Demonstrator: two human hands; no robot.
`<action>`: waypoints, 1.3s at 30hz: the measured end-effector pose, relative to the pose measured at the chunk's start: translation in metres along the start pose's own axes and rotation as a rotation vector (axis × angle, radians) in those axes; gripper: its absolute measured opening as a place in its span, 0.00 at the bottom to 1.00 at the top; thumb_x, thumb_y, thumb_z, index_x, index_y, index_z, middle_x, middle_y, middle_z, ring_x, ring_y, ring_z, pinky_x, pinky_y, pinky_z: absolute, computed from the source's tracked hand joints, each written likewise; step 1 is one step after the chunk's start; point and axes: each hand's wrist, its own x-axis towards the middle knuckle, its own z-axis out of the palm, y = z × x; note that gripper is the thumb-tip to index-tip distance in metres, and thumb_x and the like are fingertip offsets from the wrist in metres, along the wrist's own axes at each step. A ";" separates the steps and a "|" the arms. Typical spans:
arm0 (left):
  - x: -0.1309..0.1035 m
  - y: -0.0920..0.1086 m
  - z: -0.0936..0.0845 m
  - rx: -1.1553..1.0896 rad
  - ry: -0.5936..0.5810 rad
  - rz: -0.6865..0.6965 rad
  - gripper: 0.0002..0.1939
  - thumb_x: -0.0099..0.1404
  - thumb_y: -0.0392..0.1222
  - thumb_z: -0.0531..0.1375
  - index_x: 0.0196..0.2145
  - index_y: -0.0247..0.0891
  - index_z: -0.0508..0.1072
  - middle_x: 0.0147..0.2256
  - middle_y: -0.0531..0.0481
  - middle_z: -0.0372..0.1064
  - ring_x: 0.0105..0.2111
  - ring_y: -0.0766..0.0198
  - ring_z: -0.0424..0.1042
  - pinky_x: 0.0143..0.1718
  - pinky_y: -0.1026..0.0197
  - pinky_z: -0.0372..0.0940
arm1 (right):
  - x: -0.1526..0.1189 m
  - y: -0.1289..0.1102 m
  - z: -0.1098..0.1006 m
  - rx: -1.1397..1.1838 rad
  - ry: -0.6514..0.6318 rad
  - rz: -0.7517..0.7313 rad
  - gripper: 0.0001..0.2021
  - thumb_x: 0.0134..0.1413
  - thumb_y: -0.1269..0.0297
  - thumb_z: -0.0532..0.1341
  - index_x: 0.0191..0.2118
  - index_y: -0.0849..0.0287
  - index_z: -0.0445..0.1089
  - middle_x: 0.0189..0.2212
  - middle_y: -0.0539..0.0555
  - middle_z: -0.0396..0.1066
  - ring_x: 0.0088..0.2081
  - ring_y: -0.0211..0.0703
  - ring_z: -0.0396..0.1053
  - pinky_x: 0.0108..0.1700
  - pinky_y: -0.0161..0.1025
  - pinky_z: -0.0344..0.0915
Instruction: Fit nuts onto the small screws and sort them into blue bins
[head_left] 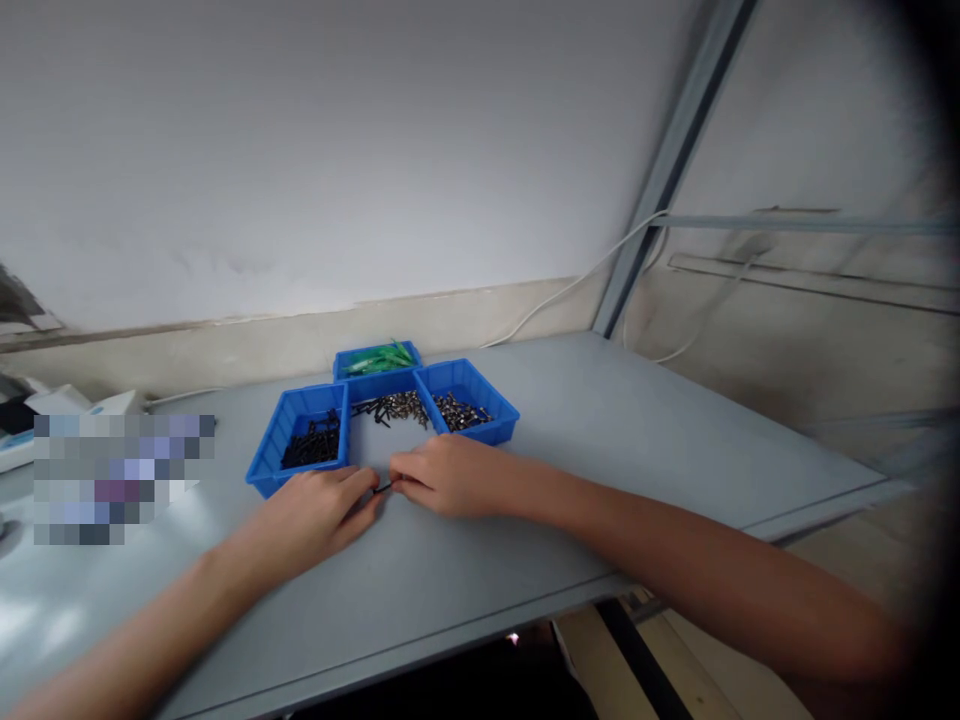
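My left hand (326,508) is closed in a pinch on one end of a thin black part (385,488), low over the table. Facing it, my right hand (442,478) has its fingertips pressed together at the other end; whatever they cover there is hidden. Beside my left hand is a blue bin (261,462) with many small black parts (311,446). Behind my right hand stands another blue bin (501,435), holding small silvery metal pieces (459,412). Between the bins, a loose pile of black-and-silver pieces (403,406) lies on the tabletop.
A third blue bin (375,382) with green pieces (386,357) stands at the back, near the wall. The grey table (637,430) ends at a front edge close to me. A metal post (652,200) and a white cable (559,293) are at the right rear. Blurred-out items lie left.
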 end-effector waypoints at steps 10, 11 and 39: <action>0.000 0.001 0.000 0.017 -0.010 -0.018 0.11 0.66 0.42 0.46 0.31 0.38 0.65 0.24 0.53 0.67 0.24 0.63 0.70 0.24 0.64 0.59 | 0.001 0.000 0.001 -0.027 -0.005 0.006 0.09 0.57 0.65 0.51 0.33 0.61 0.66 0.23 0.51 0.68 0.24 0.38 0.62 0.25 0.34 0.49; 0.000 0.000 0.001 0.016 -0.003 -0.031 0.11 0.66 0.42 0.46 0.32 0.38 0.65 0.25 0.53 0.68 0.25 0.63 0.70 0.25 0.64 0.60 | 0.001 0.000 0.002 -0.031 -0.004 0.003 0.09 0.57 0.65 0.52 0.33 0.61 0.66 0.23 0.51 0.68 0.24 0.38 0.62 0.25 0.35 0.49; 0.001 0.005 0.001 0.052 -0.058 0.018 0.16 0.68 0.44 0.44 0.30 0.38 0.67 0.24 0.52 0.69 0.23 0.62 0.70 0.24 0.62 0.58 | -0.001 -0.005 0.001 -0.112 0.104 -0.096 0.09 0.56 0.65 0.51 0.30 0.60 0.65 0.21 0.48 0.66 0.22 0.34 0.60 0.24 0.35 0.46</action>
